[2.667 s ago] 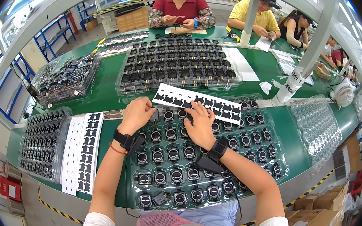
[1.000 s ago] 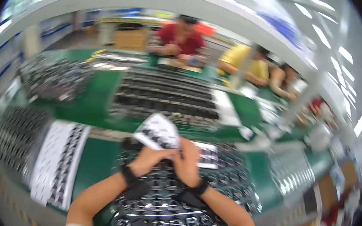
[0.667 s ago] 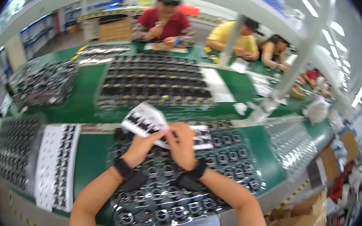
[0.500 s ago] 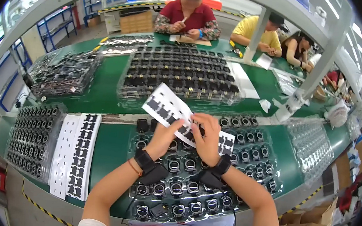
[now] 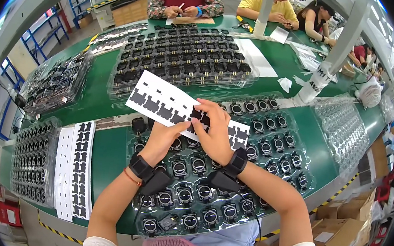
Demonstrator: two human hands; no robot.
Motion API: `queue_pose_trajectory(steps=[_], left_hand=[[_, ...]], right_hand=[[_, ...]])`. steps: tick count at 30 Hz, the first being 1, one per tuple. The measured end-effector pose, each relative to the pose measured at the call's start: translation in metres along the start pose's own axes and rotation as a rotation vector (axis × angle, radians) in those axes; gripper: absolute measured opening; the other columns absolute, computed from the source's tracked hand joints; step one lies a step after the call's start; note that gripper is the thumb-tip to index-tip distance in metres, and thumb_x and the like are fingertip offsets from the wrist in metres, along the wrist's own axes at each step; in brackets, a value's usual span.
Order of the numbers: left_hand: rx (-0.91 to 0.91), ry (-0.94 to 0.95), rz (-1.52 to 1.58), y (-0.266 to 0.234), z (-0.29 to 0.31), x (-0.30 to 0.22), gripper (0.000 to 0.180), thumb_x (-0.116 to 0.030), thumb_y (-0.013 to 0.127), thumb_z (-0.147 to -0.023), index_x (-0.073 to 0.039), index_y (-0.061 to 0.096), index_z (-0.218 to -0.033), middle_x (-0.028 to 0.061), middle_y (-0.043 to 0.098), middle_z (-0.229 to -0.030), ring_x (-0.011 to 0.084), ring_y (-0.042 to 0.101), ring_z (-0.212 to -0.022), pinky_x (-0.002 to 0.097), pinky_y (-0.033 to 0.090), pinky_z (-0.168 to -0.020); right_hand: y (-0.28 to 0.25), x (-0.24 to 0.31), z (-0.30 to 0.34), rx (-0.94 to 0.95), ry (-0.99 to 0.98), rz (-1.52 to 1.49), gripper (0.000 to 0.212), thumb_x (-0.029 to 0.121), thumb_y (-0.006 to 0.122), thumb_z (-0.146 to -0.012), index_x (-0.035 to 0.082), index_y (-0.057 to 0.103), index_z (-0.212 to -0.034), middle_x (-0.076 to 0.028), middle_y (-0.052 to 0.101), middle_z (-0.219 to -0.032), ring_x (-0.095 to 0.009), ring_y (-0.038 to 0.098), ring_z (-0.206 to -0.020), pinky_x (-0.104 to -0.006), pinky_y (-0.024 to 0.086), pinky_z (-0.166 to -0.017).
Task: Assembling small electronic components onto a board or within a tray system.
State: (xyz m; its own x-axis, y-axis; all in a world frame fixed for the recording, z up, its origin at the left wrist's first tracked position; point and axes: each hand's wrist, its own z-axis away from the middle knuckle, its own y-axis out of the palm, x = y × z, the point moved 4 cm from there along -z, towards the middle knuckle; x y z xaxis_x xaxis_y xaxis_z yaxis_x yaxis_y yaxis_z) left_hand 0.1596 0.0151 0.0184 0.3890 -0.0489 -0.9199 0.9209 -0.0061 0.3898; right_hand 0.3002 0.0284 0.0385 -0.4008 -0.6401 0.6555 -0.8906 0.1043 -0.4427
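Observation:
A white sheet of black die-cut stickers (image 5: 155, 90) is held slantwise over a clear plastic tray (image 5: 305, 190). My left hand (image 5: 161, 141) grips the sheet's near edge, its thumb on top and its other fingers partly hidden. My right hand (image 5: 217, 137) is over the middle of the sheet, with fingers bent and thumb and fingertips pressed at the black stickers. Whether a loose sticker is between those fingertips cannot be made out. Beneath both hands, rows of black square parts with round rings (image 5: 185, 195) sit in the tray. Black bands are around both wrists.
More sticker sheets (image 5: 81, 169) lie to the left, beside a filled tray (image 5: 31, 168). Across the green table (image 5: 276, 85) are a large tray of black parts (image 5: 179, 57) and several seated people. A grey post (image 5: 322, 78) rises at the right, near stacked clear trays (image 5: 341, 132).
The head view has tilted down, so the scene sits higher. The sheet, bent up near my right fingers before, now looks flatter. My right hand's fingers have spread further over it.

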Motion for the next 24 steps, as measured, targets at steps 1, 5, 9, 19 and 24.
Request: queue_pose_trajectory(steps=[1, 5, 9, 19, 24], left_hand=[[0.006, 0.010, -0.012, 0.0007, -0.0001, -0.0005, 0.037, 0.002, 0.060, -0.079, -0.003, 0.048, -0.113, 0.0022, 0.055, -0.103, 0.0095, 0.054, -0.091, 0.0235, 0.046, -0.072], [0.010, 0.058, -0.105, -0.0001, -0.0012, -0.0003, 0.033, 0.002, 0.060, -0.078, -0.001, 0.051, -0.110, 0.0023, 0.057, -0.100, 0.0099, 0.055, -0.090, 0.0235, 0.045, -0.072], [0.029, 0.100, -0.186, -0.0052, -0.0021, 0.0012, 0.033, 0.002, 0.059, -0.078, 0.001, 0.051, -0.110, 0.0031, 0.058, -0.101, 0.0108, 0.055, -0.090, 0.0244, 0.045, -0.074], [-0.003, 0.117, -0.207, -0.0023, -0.0013, 0.0012, 0.031, 0.001, 0.058, -0.080, 0.001, 0.052, -0.110, 0.0042, 0.057, -0.103, 0.0111, 0.054, -0.092, 0.0251, 0.044, -0.077], [-0.027, 0.084, -0.219, -0.0023, 0.0029, 0.0039, 0.031, 0.000, 0.057, -0.080, 0.002, 0.051, -0.111, 0.0050, 0.057, -0.104, 0.0116, 0.054, -0.094, 0.0262, 0.044, -0.079]], right_hand=[[-0.0007, 0.0011, 0.0004, 0.002, -0.011, 0.005, 0.029, 0.012, 0.059, -0.079, 0.009, 0.052, -0.107, -0.008, 0.051, -0.121, -0.023, 0.046, -0.111, -0.0351, 0.023, -0.095], [-0.0010, 0.0003, 0.0012, -0.010, -0.040, -0.001, 0.024, 0.010, 0.061, -0.077, 0.008, 0.053, -0.100, -0.008, 0.053, -0.119, -0.022, 0.047, -0.109, -0.0357, 0.023, -0.095], [0.0039, -0.0016, 0.0013, 0.017, -0.084, 0.033, 0.015, 0.009, 0.060, -0.079, 0.007, 0.056, -0.093, -0.007, 0.054, -0.118, -0.022, 0.048, -0.107, -0.0359, 0.023, -0.094], [0.0026, -0.0059, -0.0013, -0.016, -0.011, -0.042, 0.009, 0.008, 0.058, -0.082, 0.006, 0.054, -0.089, -0.010, 0.055, -0.115, -0.026, 0.049, -0.102, -0.0364, 0.030, -0.091], [0.0032, -0.0050, 0.0004, -0.033, -0.040, 0.010, 0.009, 0.008, 0.057, -0.082, 0.004, 0.052, -0.088, -0.014, 0.053, -0.113, -0.031, 0.049, -0.100, -0.0380, 0.034, -0.090]])
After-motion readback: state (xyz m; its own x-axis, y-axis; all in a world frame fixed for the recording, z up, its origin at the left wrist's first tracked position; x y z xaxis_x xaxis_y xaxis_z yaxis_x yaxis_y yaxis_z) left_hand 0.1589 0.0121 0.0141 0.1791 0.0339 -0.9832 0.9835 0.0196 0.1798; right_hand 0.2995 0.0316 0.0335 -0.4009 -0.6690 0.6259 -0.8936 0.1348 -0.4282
